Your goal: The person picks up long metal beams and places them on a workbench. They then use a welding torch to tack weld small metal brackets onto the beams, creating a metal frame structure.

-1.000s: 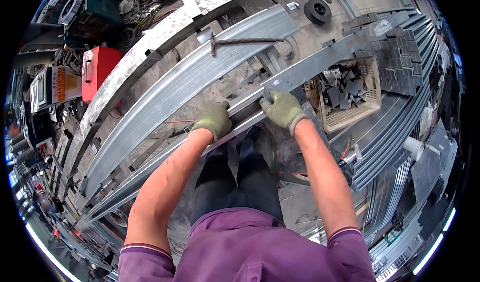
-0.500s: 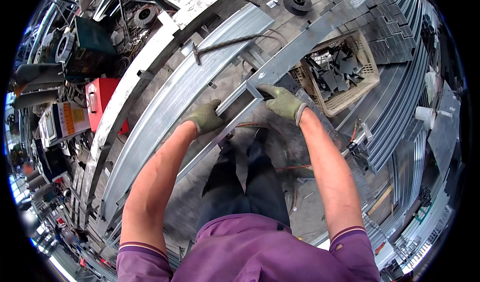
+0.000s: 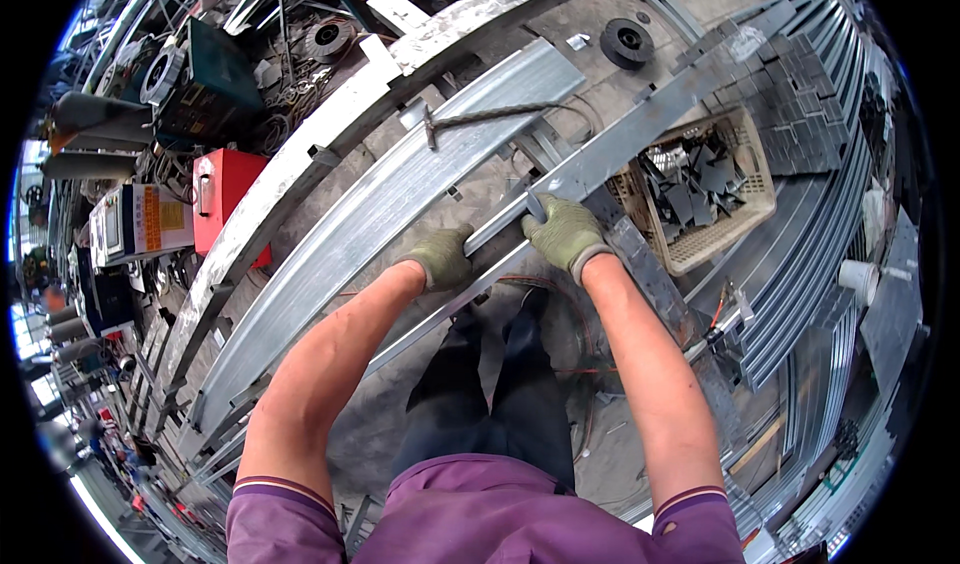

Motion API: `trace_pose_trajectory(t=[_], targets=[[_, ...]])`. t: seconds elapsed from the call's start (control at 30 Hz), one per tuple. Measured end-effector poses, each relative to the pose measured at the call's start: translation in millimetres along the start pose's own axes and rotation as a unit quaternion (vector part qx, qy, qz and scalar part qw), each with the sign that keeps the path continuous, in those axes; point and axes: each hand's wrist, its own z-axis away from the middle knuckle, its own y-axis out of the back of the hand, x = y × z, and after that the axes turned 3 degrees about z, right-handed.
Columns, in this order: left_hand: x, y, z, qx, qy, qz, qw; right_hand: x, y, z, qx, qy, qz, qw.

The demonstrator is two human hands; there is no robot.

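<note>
Head view: both gloved hands are at the near end of a long metal channel (image 3: 497, 227), which slants from the lower left up toward a flat bar (image 3: 620, 144). Half a second ago the right hand (image 3: 567, 236) had its fingers stretched out beside a small metal piece (image 3: 536, 207) that stood plainly visible at the channel's end; now that hand has folded in over the end and seems to grip the piece, thumb side uppermost, though its lower fingers are hidden. Judging by this, the piece is now being held in place against the channel rather than merely approached. The left hand (image 3: 443, 256) is closed over the channel's far edge, a little down its length, with its fingertips mostly out of sight. Between the hands, a short stretch of both channel edges shows. On the far side, a wide metal beam (image 3: 400, 209) runs alongside, with a twisted rod (image 3: 490, 117) lying across it, so room that way is narrow. To the right, a plastic crate (image 3: 722, 244) of scraps sits near the right hand and limits a sideways swing. Nearer the body, floor shows around the legs, though a thin hose (image 3: 585, 314) loops there.
</note>
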Motion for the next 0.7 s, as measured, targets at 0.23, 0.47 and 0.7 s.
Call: trace_pose_trajectory(t=[0.23,0.47,0.7], targets=[[2,-5,5,0.019,0.012,0.006,1.000,-19,-6,0,0.005,-0.045,0.111,0.993],[7,-3,4,0.020,0.045,-0.003,0.999,-23,-6,3,0.005,-0.042,0.143,0.989],[7,-5,8,0.028,0.088,-0.014,0.996,-30,-1,1,-0.009,-0.060,0.133,0.989]])
